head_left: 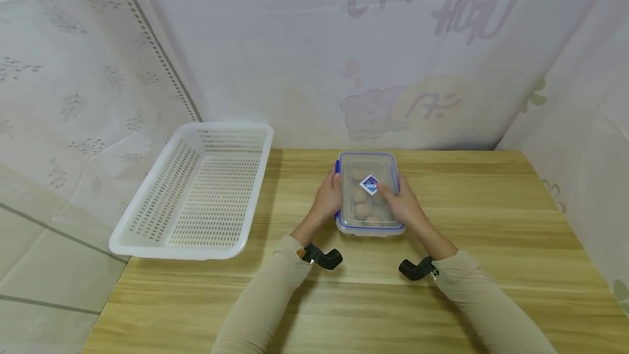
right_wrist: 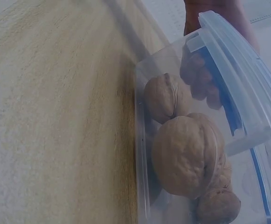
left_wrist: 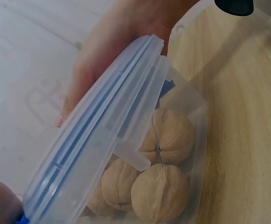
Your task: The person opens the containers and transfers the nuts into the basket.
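Observation:
A clear plastic food container (head_left: 355,161) with a blue-edged lid stands on the table between both hands. Several walnuts (left_wrist: 160,192) show through its wall. My left hand (head_left: 327,196) grips the container's left side, next to a blue clip (head_left: 337,167). On the opposite side, my right hand (head_left: 407,202) holds the container, its thumb lying over the lid by the diamond-shaped sticker (head_left: 368,183). The right wrist view shows left-hand fingers (right_wrist: 205,86) through the clear wall. Whether the clips are fastened, I cannot tell.
A white slotted plastic basket (head_left: 184,253) stands to the left, at the table's edge. Patterned cloth (head_left: 295,59) hangs behind the wooden table (head_left: 491,212) and along both sides. Black devices (head_left: 326,258) are strapped to both wrists.

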Action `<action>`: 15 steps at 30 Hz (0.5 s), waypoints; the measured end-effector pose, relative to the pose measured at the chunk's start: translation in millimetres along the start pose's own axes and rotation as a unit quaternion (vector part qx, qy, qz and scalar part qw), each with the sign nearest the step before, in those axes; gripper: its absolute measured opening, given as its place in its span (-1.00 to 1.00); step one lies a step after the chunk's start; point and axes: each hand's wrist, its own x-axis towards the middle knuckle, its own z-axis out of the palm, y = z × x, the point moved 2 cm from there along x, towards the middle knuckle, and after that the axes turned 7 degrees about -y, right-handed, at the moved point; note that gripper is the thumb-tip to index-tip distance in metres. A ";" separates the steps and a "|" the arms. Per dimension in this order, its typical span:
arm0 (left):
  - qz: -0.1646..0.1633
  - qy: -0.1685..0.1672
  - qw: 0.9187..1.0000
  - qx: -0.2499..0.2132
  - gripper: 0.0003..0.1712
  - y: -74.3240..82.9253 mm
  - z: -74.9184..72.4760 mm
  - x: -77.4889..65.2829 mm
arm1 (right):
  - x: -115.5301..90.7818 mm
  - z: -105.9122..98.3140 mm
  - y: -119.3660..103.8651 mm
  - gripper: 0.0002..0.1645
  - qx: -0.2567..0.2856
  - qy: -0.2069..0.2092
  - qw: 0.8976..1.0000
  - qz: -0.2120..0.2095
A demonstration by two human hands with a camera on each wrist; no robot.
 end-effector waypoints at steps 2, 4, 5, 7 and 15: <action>0.007 -0.001 1.000 0.010 -0.38 1.0 1.0 0.7 | 0.0 -0.6 2.0 0.00 0.003 0.002 1.000 0.000; 0.012 0.000 1.000 0.016 -0.39 2.4 1.8 1.1 | 0.2 -1.3 3.5 0.00 0.009 0.005 1.000 0.001; 0.015 0.000 1.000 0.019 -0.39 3.5 2.0 1.1 | 0.5 -1.5 4.1 0.00 0.012 0.008 1.000 0.001; 0.017 -0.001 0.999 0.027 -0.39 4.6 2.5 1.2 | 0.7 -1.6 4.8 -0.02 0.019 0.013 1.000 0.004; 0.012 -0.001 0.998 0.056 -0.39 4.9 -0.7 -0.5 | 1.1 2.1 2.7 -0.04 0.038 0.012 0.999 0.006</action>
